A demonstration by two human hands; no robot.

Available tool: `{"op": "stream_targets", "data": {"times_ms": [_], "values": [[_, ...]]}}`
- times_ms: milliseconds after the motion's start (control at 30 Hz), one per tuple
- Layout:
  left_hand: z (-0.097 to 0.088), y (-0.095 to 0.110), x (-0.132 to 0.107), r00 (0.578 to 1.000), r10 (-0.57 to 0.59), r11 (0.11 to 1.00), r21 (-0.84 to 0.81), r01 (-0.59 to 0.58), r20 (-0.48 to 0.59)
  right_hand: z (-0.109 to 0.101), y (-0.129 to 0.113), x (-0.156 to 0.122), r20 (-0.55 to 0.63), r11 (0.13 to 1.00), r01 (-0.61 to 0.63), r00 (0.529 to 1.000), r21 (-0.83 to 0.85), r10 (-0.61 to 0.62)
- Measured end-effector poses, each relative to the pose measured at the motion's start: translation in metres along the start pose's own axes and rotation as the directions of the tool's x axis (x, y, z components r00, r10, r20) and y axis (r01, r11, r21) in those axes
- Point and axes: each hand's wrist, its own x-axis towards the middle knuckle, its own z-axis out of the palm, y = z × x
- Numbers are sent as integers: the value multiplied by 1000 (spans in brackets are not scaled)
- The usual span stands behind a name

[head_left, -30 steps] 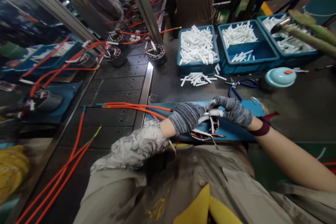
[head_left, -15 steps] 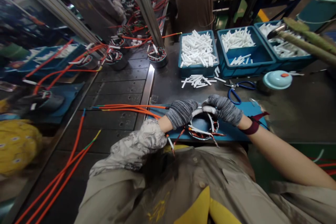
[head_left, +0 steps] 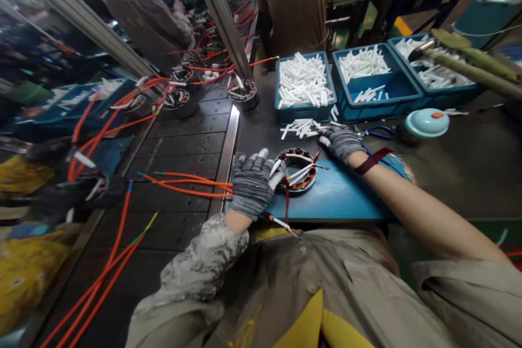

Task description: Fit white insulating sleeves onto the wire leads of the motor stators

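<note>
My left hand (head_left: 253,184), in a grey striped glove with pale fingertips, lies spread over the orange cables (head_left: 196,182). Its thumb reaches the left side of a ring-shaped motor stator (head_left: 312,174). The stator rests on a blue mat (head_left: 338,196), with white sleeves and twisted copper-red leads across its opening. A lead with a white sleeve (head_left: 281,222) sticks out toward my body. My right hand (head_left: 341,144), gloved alike, is at the right end of a loose pile of white sleeves (head_left: 304,128). Its fingers are stretched out, thumb apart.
Blue bins (head_left: 304,115) of white sleeves stand behind the pile. Blue-handled scissors (head_left: 381,131) and a light-blue lidded cup (head_left: 427,122) are to the right. More stators (head_left: 242,95) stand by a metal post. Two people stand across the bench.
Both hands have let go of the stator's far edge. My left hand has moved left onto the cables, and my right hand forward to the loose sleeves. The stator has shifted left and away.
</note>
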Motion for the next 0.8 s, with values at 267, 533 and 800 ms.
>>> {"op": "stream_targets", "data": {"times_ms": [267,533,800], "values": [[-6,0,-1,970,233,957,-162,-240,-65,-24,-8,-32,-163,981,-127,975,144,150],[5,4,15,934,333,919,-268,-290,132,-55,-33,-119,-134,703,-102,953,704,273],[8,5,15,939,337,905,-299,-303,67,-45,-44,-139,1,474,-170,942,864,336]]}}
